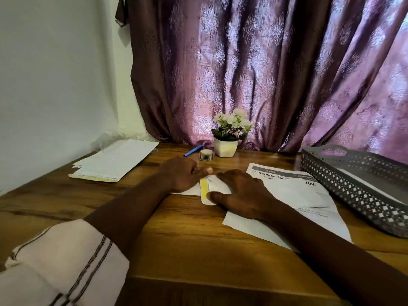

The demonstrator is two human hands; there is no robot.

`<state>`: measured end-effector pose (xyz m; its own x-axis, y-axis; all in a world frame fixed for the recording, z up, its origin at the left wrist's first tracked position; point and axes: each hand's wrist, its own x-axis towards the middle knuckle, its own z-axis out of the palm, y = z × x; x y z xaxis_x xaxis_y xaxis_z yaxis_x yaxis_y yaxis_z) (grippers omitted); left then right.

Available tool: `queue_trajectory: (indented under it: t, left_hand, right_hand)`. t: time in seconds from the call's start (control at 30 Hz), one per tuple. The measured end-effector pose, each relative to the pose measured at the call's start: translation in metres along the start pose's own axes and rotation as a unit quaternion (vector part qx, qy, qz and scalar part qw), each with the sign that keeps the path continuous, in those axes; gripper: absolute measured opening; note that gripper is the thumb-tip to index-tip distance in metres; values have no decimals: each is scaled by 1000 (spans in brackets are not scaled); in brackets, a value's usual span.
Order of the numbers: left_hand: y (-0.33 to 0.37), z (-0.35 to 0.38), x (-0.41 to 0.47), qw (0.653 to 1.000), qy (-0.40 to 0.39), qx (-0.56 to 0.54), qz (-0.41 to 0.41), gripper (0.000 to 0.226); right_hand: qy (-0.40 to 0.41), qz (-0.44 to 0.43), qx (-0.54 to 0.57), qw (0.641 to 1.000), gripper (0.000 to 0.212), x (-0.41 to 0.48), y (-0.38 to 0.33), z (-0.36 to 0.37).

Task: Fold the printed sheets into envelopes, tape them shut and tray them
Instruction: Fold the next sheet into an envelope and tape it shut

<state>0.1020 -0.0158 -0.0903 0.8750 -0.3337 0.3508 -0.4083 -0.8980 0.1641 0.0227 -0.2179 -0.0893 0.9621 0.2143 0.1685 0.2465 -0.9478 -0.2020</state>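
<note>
Envelope mid-table, pinned under both hands; its yellow strip runs near-to-far in the gap between them.

Right hand flat on its right part, fingers straight and pressing, thumb at the strip's near end.

Left hand on the left part, one fingertip stretched along the far edge; other fingers hidden, grip cannot be told.

Tape roll lies far of the envelope, nearer the left hand.

Tray far right, past the printed sheet, so the right hand likely makes that carry.
</note>
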Motion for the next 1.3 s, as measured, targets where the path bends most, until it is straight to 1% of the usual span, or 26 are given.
queue_trajectory:
  t: [0.1,0.2,0.27,0.3,0.33,0.4,0.43,0.53,0.57,0.63,0.7,0.77,0.8,0.83,0.87,0.9,0.97,1.0,1.03,1.07,1.1,1.13,1.17,1.2,1.27,1.3]
  left_hand:
    - [-2,-3,-2,1000,9,8,-18,80]
    - [-11,-13,-2,998,21,30,-57,87]
    - [-21,-22,-5,994,42,4,-96,73]
    - [-27,-26,-8,991,61,-42,-110,64]
    - [-35,-28,-10,983,82,-117,-112,53]
    - [-44,-32,-14,946,108,-291,-93,23]
    - [-46,-35,-17,920,112,-365,-89,14]
    - [-43,-43,-16,835,113,-527,-109,15]
    - [-42,-47,-17,815,95,-560,-112,14]
    - [-35,-50,-17,801,29,-589,-102,13]
    - [-28,-47,-14,821,-27,-562,-93,15]
    - [-20,-47,-12,841,-52,-530,-92,12]
    - [-19,-47,-12,846,-61,-522,-88,29]
    - [-20,-47,-10,850,-62,-516,-92,55]
    - [-24,-46,-8,848,-66,-517,-98,75]
    - [-26,-46,-8,849,-67,-515,-101,83]
    - [-29,-46,-7,858,-75,-499,-102,92]
    - [-30,-47,-5,864,-75,-489,-97,92]
    - [-31,-47,-4,865,-74,-487,-96,79]
    - [-28,-49,-6,864,-79,-486,-101,59]
    - [-25,-50,-8,866,-78,-482,-109,45]
    - [-23,-52,-10,870,-75,-475,-111,45]
    - [-23,-50,-8,872,-68,-473,-105,50]
    - [-22,-51,-9,871,-70,-475,-102,46]
    - [-17,-54,-14,869,-57,-481,-103,13]
    - [-14,-55,-16,865,-55,-488,-103,16]
  right_hand:
    - [43,-5,31,999,72,-1,2,-1]
    - [85,1,49,995,63,-2,3,-2]
    - [124,17,69,990,57,-2,3,-3]
    - [142,26,78,986,55,-2,4,-3]
    - [155,37,84,984,52,-1,5,-4]
    - [164,60,89,981,50,-1,5,-4]
    - [165,68,87,980,49,-1,5,-4]
    - [176,71,85,978,46,-2,4,-4]
    - [180,65,87,978,44,-3,4,-5]
    - [189,48,85,977,40,-4,3,-4]
    - [203,35,83,975,42,-6,2,-3]
    - [223,26,85,971,49,-7,0,-2]
    - [232,23,89,968,53,-7,-1,-1]
    - [242,18,91,966,54,-7,-1,-1]
    - [253,12,90,963,54,-8,-2,-1]
    - [266,4,86,960,52,-8,-3,-1]
    - [294,-12,81,952,47,-9,-4,0]
    - [307,-21,86,948,44,-10,-5,0]
    - [315,-31,91,944,41,-10,-6,1]
    - [320,-38,95,942,38,-10,-6,1]
    - [321,-44,99,941,35,-9,-6,1]
    - [319,-49,103,941,33,-9,-7,1]
    - [318,-53,109,940,33,-9,-7,1]
    - [318,-57,115,939,32,-8,-7,1]
    - [321,-64,130,936,32,-8,-7,2]
    - [320,-70,143,934,32,-8,-7,2]
